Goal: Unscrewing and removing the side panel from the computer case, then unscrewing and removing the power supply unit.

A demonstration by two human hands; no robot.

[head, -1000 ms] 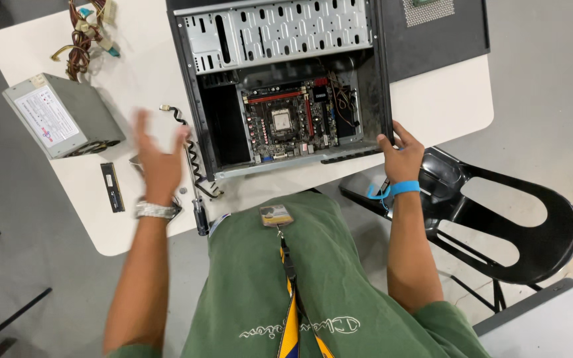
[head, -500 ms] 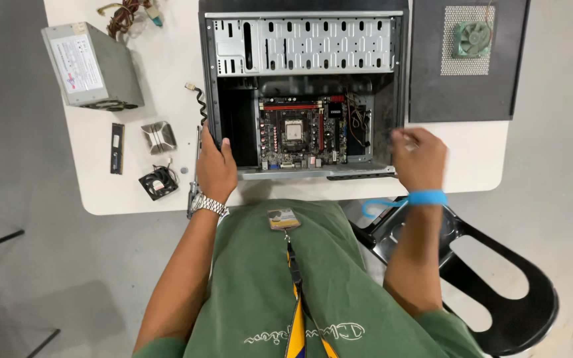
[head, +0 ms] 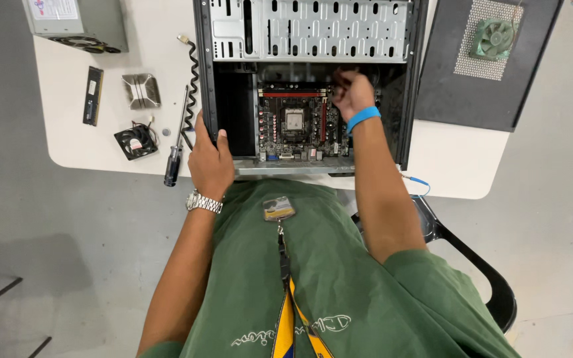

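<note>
White rounded desk (head: pixel 74 142) carries an open black steel computer case (head: pixel 306 79) lying on its side, perforated silver drive cage at the top, red-and-black motherboard (head: pixel 293 122) seated in the lower bay with its bare square socket showing. Black side panel with a green fan (head: pixel 485 63) lies to the right of the case, grey power supply box (head: pixel 77 23) at top left.

Left hand (head: pixel 210 162) clamps the case's left wall near the front corner, thumb inside, fingers wrapped outside: bracing. Right hand (head: pixel 354 96), blue wristband, is down inside at the board's upper right edge, fingers curled together; can't tell whether they pinch anything, tips are hidden.

Step looks like work on a fitting or cable at that board corner. Next move likely needs a fine fingertip grip while the case is held steady.

Smaller bits left of the case: black-handled screwdriver (head: pixel 177 142), finned silver heatsink (head: pixel 141 90), small black fan (head: pixel 135 140), dark memory stick (head: pixel 91 95).
</note>
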